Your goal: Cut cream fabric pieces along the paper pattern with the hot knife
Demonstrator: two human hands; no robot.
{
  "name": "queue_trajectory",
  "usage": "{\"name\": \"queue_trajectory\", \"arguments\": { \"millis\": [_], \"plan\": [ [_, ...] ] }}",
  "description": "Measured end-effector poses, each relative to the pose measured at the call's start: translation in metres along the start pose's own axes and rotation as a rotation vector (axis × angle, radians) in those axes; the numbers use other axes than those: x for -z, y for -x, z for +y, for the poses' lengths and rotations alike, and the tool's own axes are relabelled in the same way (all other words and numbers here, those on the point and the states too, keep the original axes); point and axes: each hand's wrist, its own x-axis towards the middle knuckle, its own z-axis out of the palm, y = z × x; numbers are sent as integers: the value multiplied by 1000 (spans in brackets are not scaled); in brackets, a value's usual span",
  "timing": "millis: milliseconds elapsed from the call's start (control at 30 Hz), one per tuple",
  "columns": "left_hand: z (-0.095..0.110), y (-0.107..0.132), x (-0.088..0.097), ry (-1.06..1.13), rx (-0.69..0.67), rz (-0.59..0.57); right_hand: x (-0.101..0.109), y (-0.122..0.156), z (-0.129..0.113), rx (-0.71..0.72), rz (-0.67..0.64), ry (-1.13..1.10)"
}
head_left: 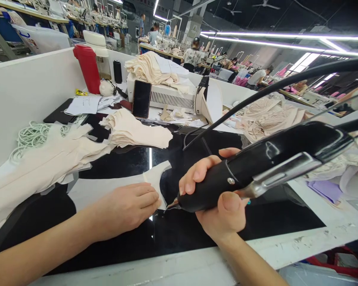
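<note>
My right hand (219, 194) is wrapped round a black corded hand tool (214, 174) with a silver lever along its side. The tool's small metal tip touches or nearly touches the corner of a cream fabric piece (155, 177). My left hand (134, 204) is closed on that corner, fingers together, holding it against the black work surface (179, 234). White material (101, 188) runs under and left of the cream piece; whether the two are joined I cannot tell. The left fingertips are just left of the tool's tip.
Layered cream fabric pieces (137, 129) lie behind my hands, with more fabric (47, 163) at left. A phone (141, 99) leans on a white vented box (167, 95). A red cup (86, 69) stands behind. Lace fabric (271, 115) is heaped at right. The tool's cable (256, 89) arches overhead.
</note>
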Motion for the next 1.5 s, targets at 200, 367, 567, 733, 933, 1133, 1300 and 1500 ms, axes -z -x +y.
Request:
{"name": "queue_trajectory", "arguments": {
  "millis": [200,367,567,733,933,1133,1300,1500],
  "plan": [
    [1,1,1,-6,11,-18,-1,0,1,-2,5,-22],
    [0,1,3,8,5,-29,0,-1,1,-1,6,-11],
    [-1,-1,4,22,4,-5,-1,-2,2,17,-7,-35],
    [-1,0,2,4,-10,13,1,0,3,26,-19,-51],
    [-1,0,1,42,4,29,-1,-3,0,20,-10,-53],
    [-3,2,-1,41,1,13,-3,-5,2,26,6,-59],
    [-3,3,-2,58,1,31,-2,-3,5,14,-14,-67],
    [-3,2,-3,77,3,40,-3,-4,4,17,-11,-57]
  ]
}}
